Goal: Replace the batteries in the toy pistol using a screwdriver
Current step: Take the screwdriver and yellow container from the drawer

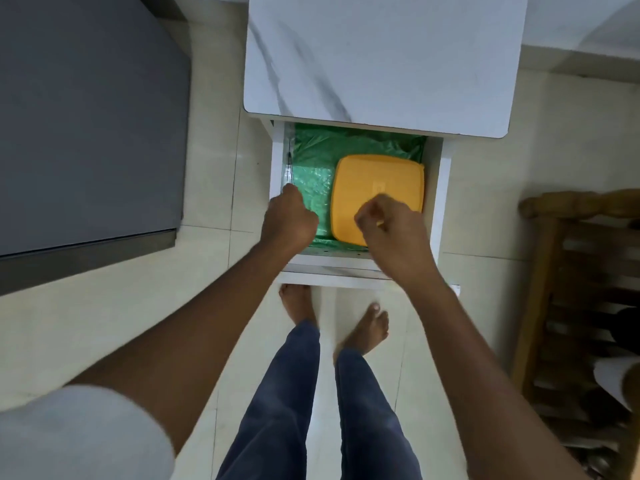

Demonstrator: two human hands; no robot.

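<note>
In the open white drawer (437, 188) under the marble-patterned tabletop (381, 60), a thin metal screwdriver (289, 168) lies along the left wall on green plastic lining (318, 157); the left hand (289, 220) curls around its near end, hiding the handle. The right hand (391, 225), fingers curled and blurred, hovers over a square orange plastic lid (377, 181); whether it holds anything cannot be told.

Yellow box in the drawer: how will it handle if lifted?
The yellow box looks like rigid lidded plastic, so probably stiff. It is flat and wide, unlikely to tip or roll. On the green plastic liner it may slide. Weight unknowable: contents hidden.
</note>
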